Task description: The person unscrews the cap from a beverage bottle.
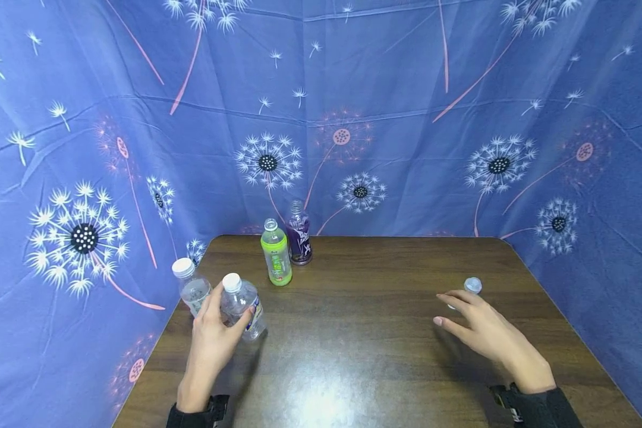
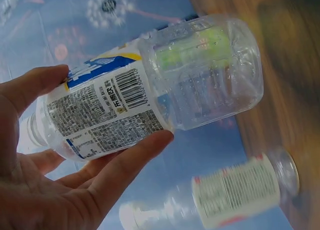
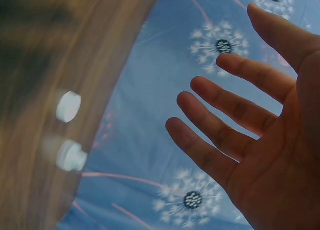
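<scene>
My left hand (image 1: 214,333) grips a clear plastic bottle (image 1: 236,300) with a white cap, thumb on one side and fingers on the other. Its blue, yellow and white label (image 2: 107,97) shows in the left wrist view. Whether its base touches the table cannot be told. Just left of it stands another clear bottle (image 1: 195,291) with a white cap, partly behind my fingers. On the right, my right hand (image 1: 481,333) hovers with fingers spread, holding nothing. Close by lie a pale stepped cap (image 3: 71,156) and a flat white cap (image 3: 68,106), the latter mostly hidden in the head view.
Towards the back left of the brown wooden table (image 1: 364,297) stand a green-banded clear bottle (image 1: 276,255) and a purple-labelled bottle (image 1: 299,238), both without caps. A blue dandelion-print cloth (image 1: 406,148) hangs round the back and sides.
</scene>
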`<state>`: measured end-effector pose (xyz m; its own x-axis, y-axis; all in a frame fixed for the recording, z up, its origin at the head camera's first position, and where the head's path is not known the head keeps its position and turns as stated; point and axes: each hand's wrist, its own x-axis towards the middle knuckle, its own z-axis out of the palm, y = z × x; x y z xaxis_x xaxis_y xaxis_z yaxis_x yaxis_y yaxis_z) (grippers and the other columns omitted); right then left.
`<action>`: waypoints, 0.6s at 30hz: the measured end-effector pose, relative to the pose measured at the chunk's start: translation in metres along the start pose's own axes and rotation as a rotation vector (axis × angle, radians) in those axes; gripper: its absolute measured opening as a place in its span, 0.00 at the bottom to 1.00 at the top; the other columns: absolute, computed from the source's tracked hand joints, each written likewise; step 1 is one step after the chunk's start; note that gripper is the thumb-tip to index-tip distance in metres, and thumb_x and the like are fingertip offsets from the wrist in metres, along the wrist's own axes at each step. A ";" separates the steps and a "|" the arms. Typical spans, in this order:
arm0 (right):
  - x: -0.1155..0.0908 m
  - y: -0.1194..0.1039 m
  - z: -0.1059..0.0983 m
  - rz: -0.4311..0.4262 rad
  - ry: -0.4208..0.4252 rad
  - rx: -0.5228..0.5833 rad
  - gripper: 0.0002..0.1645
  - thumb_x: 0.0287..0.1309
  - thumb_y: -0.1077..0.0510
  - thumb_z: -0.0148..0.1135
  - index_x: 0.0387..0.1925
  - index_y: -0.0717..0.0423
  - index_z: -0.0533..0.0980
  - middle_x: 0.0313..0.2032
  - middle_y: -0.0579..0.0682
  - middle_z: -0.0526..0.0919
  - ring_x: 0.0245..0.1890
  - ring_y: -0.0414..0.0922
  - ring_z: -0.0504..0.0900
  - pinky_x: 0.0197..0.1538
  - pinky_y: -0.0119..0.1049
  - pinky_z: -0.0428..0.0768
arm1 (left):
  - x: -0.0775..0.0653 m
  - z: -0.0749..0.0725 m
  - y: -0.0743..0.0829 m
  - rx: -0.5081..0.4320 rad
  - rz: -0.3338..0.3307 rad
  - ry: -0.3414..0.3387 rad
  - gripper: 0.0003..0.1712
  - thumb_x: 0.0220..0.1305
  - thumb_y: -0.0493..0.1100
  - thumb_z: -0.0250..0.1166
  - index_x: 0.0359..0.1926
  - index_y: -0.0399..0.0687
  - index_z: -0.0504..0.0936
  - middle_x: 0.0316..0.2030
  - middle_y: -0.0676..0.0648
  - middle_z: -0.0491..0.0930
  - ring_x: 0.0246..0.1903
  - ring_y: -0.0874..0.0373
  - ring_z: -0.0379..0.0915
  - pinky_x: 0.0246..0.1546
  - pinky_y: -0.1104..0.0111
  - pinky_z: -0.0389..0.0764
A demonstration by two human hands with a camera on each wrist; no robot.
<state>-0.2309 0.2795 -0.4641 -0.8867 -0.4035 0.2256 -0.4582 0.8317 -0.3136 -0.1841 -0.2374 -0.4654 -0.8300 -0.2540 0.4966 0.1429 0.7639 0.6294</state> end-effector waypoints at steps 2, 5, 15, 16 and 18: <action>-0.005 0.006 0.000 0.004 -0.003 -0.008 0.34 0.71 0.41 0.65 0.67 0.60 0.77 0.64 0.63 0.78 0.60 0.65 0.81 0.55 0.64 0.82 | 0.000 -0.008 -0.006 0.016 -0.026 0.023 0.45 0.53 0.42 0.82 0.70 0.39 0.71 0.53 0.28 0.79 0.53 0.27 0.78 0.50 0.35 0.78; -0.013 0.014 0.001 0.015 -0.005 -0.008 0.34 0.71 0.42 0.66 0.66 0.61 0.77 0.64 0.64 0.78 0.61 0.67 0.79 0.56 0.65 0.80 | -0.003 -0.019 -0.015 0.036 -0.069 0.043 0.45 0.55 0.43 0.81 0.70 0.38 0.70 0.52 0.28 0.79 0.52 0.26 0.78 0.50 0.34 0.77; -0.035 0.028 -0.004 0.095 0.005 -0.017 0.34 0.69 0.41 0.67 0.65 0.60 0.77 0.61 0.64 0.79 0.60 0.69 0.78 0.53 0.69 0.79 | -0.006 -0.049 -0.052 0.096 -0.163 0.143 0.47 0.54 0.43 0.79 0.72 0.37 0.69 0.55 0.24 0.76 0.58 0.21 0.71 0.57 0.32 0.70; -0.037 0.029 -0.004 0.092 0.013 -0.015 0.33 0.69 0.42 0.67 0.65 0.60 0.78 0.61 0.64 0.80 0.59 0.69 0.79 0.52 0.69 0.79 | -0.006 -0.052 -0.055 0.102 -0.171 0.153 0.47 0.54 0.42 0.79 0.72 0.36 0.69 0.55 0.23 0.76 0.57 0.21 0.71 0.57 0.32 0.70; -0.039 0.032 -0.004 0.086 0.024 -0.012 0.33 0.69 0.43 0.68 0.64 0.60 0.78 0.60 0.63 0.80 0.59 0.69 0.79 0.52 0.69 0.79 | -0.006 -0.056 -0.061 0.111 -0.197 0.162 0.47 0.55 0.42 0.78 0.72 0.36 0.68 0.56 0.22 0.75 0.59 0.20 0.69 0.58 0.32 0.68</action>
<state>-0.2109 0.3238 -0.4789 -0.9208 -0.3213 0.2209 -0.3798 0.8674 -0.3214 -0.1575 -0.3156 -0.4731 -0.7374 -0.4891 0.4658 -0.0801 0.7481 0.6587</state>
